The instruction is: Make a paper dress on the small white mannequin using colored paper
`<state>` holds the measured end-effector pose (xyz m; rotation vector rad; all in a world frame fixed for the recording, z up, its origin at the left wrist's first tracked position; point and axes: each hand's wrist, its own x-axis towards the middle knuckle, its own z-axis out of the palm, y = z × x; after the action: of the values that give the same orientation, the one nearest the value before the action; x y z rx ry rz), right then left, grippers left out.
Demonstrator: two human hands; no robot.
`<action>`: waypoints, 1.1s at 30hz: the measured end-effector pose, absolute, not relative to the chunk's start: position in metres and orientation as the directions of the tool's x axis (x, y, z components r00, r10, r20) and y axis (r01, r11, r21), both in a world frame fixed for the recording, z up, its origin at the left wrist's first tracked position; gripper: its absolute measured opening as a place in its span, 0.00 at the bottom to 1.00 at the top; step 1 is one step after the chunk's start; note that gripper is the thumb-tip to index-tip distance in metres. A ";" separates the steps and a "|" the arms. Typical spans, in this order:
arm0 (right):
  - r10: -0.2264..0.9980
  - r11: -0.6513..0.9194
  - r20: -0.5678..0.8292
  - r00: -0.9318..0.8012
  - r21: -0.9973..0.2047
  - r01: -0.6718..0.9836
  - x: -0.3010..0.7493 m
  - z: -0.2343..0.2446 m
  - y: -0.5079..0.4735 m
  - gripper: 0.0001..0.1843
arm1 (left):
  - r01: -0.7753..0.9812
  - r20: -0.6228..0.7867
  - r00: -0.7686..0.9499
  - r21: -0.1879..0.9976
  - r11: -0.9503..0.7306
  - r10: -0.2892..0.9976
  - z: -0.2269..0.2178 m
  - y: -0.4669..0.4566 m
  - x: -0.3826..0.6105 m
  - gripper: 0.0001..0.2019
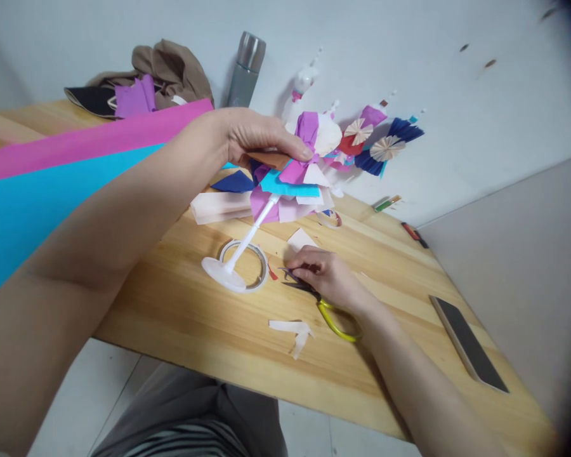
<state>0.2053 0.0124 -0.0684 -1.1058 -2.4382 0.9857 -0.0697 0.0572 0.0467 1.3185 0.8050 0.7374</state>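
Note:
My left hand (254,134) is raised over the table and closed on the top of a paper flower craft (292,178), a bunch of purple, pink, cyan and white folded papers on a white plastic stand (233,257). The stand leans, its round base inside a roll of tape (252,263). My right hand (326,273) rests low on the wooden table (181,317), fingers curled on yellow-handled scissors (330,311) whose dark blades point left. Small white paper scraps (292,330) lie in front of the scissors.
Large pink (85,143) and cyan paper sheets (23,209) cover the table's left. At the back stand a grey flask (246,70), brown cloth (169,66) and a second paper-fan decoration (375,143). A phone (469,343) lies at the right, pens (387,203) near the wall.

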 end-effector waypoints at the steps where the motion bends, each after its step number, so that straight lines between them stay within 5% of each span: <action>1: 0.701 0.543 -0.014 -0.713 -0.638 0.546 0.203 -0.067 0.012 0.07 | 0.016 -0.088 0.522 0.995 0.094 0.849 0.047 0.057 -0.069 0.23; 7: 0.645 0.680 -0.044 -0.763 -0.423 0.599 0.194 -0.062 0.006 0.07 | 0.126 -0.076 0.488 0.992 0.016 0.869 0.047 0.057 -0.067 0.21; 13: 0.699 0.512 -0.064 -0.712 -0.651 0.561 0.203 -0.066 0.006 0.12 | 0.163 -0.084 0.467 0.987 0.008 0.880 0.047 0.054 -0.067 0.21; 19: 0.644 0.585 -0.004 -0.765 -0.641 0.497 0.198 -0.068 0.003 0.09 | 0.212 -0.114 0.466 0.977 0.015 0.877 0.045 0.057 -0.065 0.17; 26: 0.741 0.388 -0.116 -0.662 -0.731 0.562 0.202 -0.061 0.001 0.14 | 0.167 -0.112 0.487 0.985 0.033 0.866 0.043 0.057 -0.063 0.18; 29: 0.773 0.454 -0.021 -0.634 -0.680 0.576 0.199 -0.059 -0.003 0.18 | 0.162 -0.125 0.462 0.985 0.055 0.878 0.043 0.057 -0.062 0.13; 33: 0.654 0.688 0.120 -0.747 -0.505 0.522 0.182 -0.062 -0.011 0.13 | 0.173 -0.130 0.449 0.983 0.057 0.884 0.042 0.057 -0.062 0.10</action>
<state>0.1823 -0.0108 -0.0623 -0.9332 -2.6100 0.6500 -0.0621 0.0574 0.0422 1.4364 0.9989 0.7051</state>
